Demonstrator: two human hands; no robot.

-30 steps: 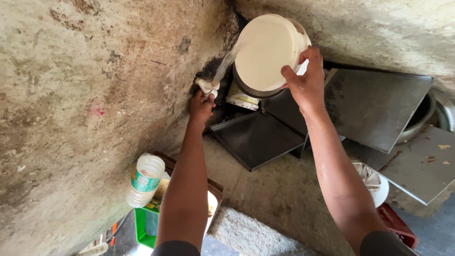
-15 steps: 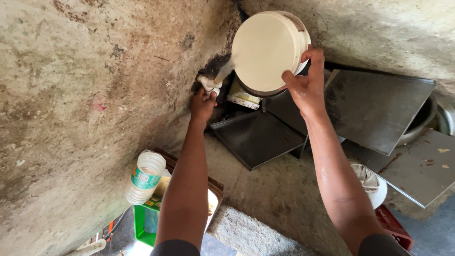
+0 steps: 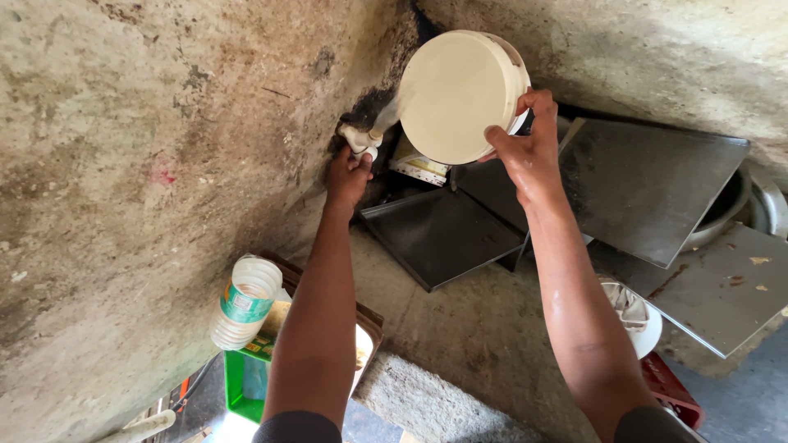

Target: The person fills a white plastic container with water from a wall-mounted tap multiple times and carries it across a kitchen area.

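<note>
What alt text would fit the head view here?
The right hand tilts a cream bucket beside a white wall tap, which the left hand grips. Below them, dark metal trays lean against the rough wall; a plastic bottle stands lower left.

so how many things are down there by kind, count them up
Cream round container, in the right hand: 1
White tap, at the left hand: 1
Dark metal trays: 3
Clear plastic bottle: 1
Green crate: 1
Total: 7
</note>
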